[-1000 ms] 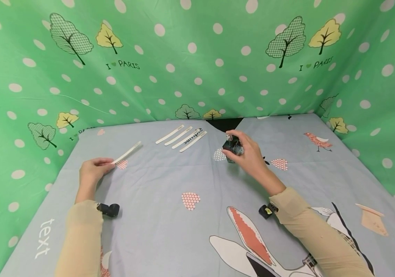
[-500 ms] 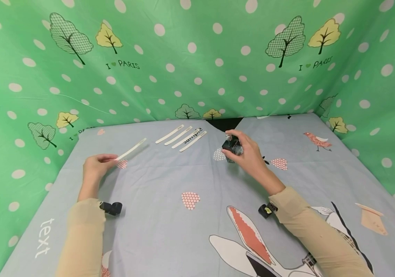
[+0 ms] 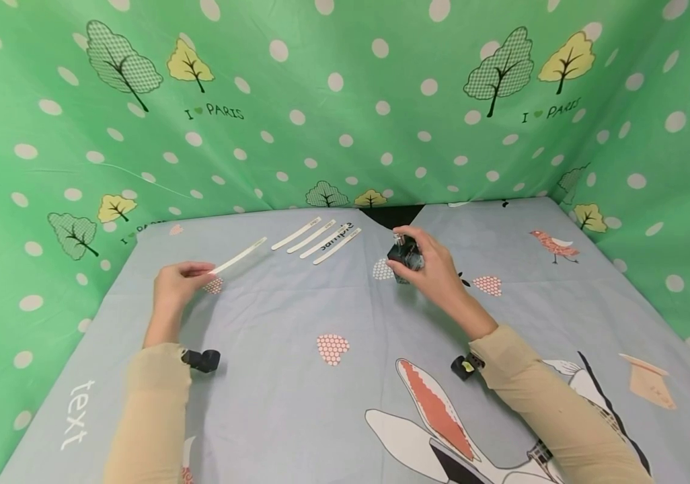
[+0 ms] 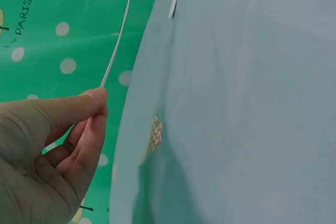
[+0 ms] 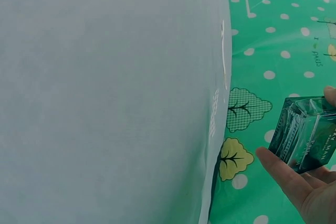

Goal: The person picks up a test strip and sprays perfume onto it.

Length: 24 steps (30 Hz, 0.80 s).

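Backdrop: green polka-dot cloth (image 3: 345, 134) behind cartoon-print tabletop (image 3: 296, 316).
Left hand (image 3: 174, 288): pinches thin white paper strip (image 3: 239, 255), unsprayed.
Right hand (image 3: 436, 269): grips dark square glass perfume bottle (image 3: 404, 254).
Remaining: four white strips (image 3: 316, 239) lie beyond.

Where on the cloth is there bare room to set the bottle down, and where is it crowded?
Bare cloth lies between the left hand and the right hand, around the pink dotted heart. More lies right of the bottle, toward the bird print. It is crowded at the back, where four paper strips lie side by side.
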Available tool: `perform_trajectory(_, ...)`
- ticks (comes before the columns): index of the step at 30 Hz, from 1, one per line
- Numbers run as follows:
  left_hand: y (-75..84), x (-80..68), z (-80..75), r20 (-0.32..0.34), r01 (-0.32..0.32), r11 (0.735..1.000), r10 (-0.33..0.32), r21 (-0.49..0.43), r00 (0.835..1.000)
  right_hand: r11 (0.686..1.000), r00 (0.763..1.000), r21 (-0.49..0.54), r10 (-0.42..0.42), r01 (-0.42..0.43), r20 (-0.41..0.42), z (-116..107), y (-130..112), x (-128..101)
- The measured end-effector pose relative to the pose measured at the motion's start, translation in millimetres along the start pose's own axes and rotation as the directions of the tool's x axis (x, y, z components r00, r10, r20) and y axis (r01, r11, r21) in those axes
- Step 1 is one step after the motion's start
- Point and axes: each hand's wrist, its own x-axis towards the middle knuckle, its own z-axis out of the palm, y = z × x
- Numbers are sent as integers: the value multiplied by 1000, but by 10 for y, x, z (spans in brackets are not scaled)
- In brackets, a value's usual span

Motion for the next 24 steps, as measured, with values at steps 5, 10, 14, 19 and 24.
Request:
perform_trajectory(5,62,-15,19,-1,-23,1000,23,6,1000,1000,1000,3,2,-2,2,-5,5,1)
perform_trajectory(10,123,-39,45,1,-42,999,42,-2,999,1000,1000,7,7,-7,4,-11,3,2)
perform_trajectory(14,170,-57,72,8,-59,998,59,-15,998,1000,1000,3,9,-9,6,-14,2,5)
perform_trajectory(19,219,-68,104,17,-80,997,80,-21,997,1000,1000,5,6,-6,4,-15,3,2)
perform_trajectory(24,268,-82,124,26,-107,994,107,-14,994,1000,1000,5,2,-2,2,-16,4,0)
